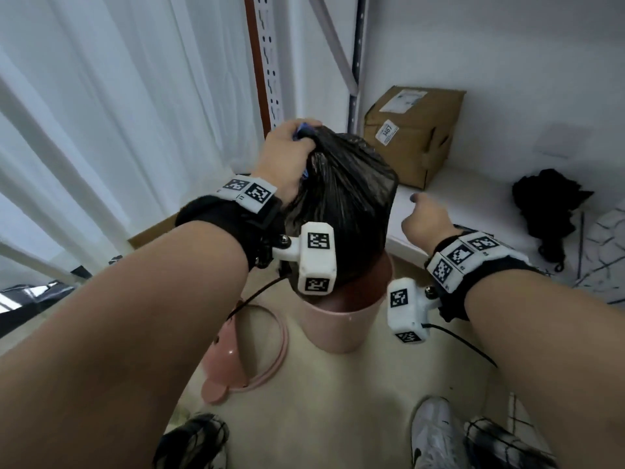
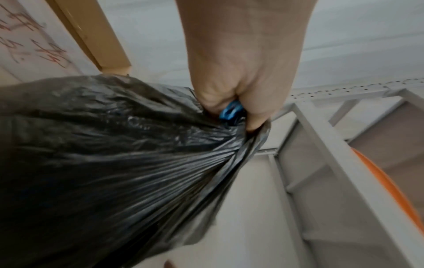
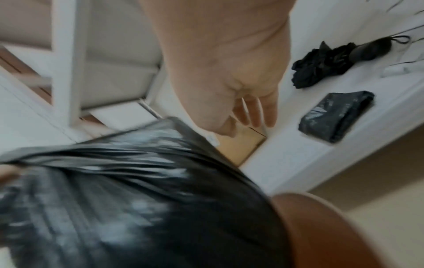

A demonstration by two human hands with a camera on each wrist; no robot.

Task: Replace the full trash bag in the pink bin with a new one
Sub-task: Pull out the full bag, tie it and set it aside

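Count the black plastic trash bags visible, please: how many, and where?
2. The full black plastic trash bag is half inside the pink bin, gripped by the left hand. A folded black plastic bag lies on the white shelf. Others may be hidden.

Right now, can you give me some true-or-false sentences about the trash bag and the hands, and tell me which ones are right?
1. The left hand grips the gathered top of the black trash bag. True.
2. The right hand is holding the bag too. False: it is open beside the bag and holds nothing.
3. The bottom of the bag is inside the pink bin. True.
4. The bin's pink lid is on top of the bin. False: it lies on the floor beside the bin.
5. A cardboard box sits on the white shelf behind the bin. True.
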